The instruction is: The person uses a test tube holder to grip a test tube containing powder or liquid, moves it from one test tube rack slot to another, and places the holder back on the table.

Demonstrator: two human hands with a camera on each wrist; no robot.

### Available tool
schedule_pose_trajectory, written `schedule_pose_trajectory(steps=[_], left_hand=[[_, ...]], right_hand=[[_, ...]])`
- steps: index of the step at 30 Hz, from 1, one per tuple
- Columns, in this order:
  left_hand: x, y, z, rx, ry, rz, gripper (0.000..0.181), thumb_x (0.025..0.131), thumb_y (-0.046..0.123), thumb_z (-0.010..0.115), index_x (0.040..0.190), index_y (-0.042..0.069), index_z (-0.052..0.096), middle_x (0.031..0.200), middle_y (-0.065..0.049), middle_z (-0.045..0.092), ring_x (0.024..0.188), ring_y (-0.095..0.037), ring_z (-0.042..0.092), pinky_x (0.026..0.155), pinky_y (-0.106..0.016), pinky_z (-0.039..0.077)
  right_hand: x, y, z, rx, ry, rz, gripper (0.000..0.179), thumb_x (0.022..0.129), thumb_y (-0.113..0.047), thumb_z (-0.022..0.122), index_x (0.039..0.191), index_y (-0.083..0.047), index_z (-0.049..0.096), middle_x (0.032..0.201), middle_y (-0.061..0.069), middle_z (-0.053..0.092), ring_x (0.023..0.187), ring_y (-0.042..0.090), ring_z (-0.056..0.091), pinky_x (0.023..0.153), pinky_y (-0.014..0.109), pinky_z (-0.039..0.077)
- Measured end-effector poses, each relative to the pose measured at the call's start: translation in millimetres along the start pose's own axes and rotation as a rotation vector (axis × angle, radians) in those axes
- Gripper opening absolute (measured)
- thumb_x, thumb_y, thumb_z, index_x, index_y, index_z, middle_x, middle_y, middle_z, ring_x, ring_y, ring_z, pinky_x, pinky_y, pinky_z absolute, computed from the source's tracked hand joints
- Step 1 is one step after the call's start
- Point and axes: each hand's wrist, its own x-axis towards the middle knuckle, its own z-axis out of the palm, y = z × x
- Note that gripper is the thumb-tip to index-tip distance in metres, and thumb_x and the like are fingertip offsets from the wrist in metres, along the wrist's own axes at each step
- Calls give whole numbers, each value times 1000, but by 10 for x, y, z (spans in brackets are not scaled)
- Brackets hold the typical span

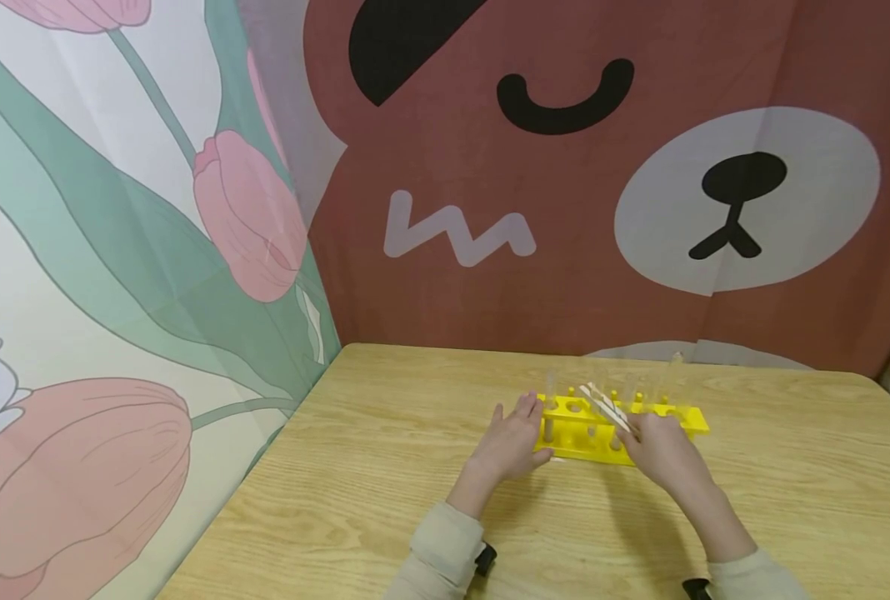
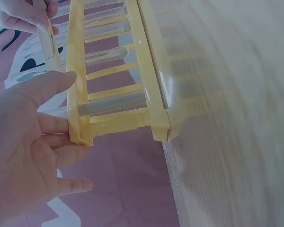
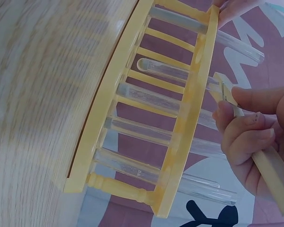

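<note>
Pale sleeves (image 1: 437, 546) foremost, the left hand (image 1: 507, 446), fingers spread, steadies the yellow test-tube rack (image 1: 696, 418) on the table (image 1: 340, 475), while the right hand (image 1: 666, 450) grips a wooden clamp (image 3: 273, 179), seemingly round a raised test tube (image 3: 163, 69), best kept in line with its hole.

Back: creased reddish-brown bear-print backdrop (image 1: 580, 300), pale muzzle (image 1: 662, 225) | left: tulip-print backdrop (image 1: 145, 325), pink blooms (image 1: 250, 217), green leaves (image 1: 85, 192) | below: light wood-grain tabletop (image 1: 340, 467), rounded far corners | light: soft, faint shadows (image 1: 643, 517) on tabletop
</note>
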Motion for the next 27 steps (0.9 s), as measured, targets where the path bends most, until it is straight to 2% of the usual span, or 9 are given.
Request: schedule_pose_trajectory(steps=[12,27], left_hand=[[2,3,-1,-12,-7,-1,71,87,45,51,140,4,28,145,-7,22,132,-17,20,101,-44,26],[-5,9,-17,-18,-24,-9,72,87,45,51,141,4,26,146,-7,21,132,-16,19,101,-43,24]], right_hand=[[-3,-2,-9,-4,-7,22,13,84,-6,58,76,4,61,51,1,39,41,11,32,37,21,27],[-15,-26,-36,-3,5,-1,13,84,-5,58,82,6,63,50,1,38,41,11,32,37,22,27]])
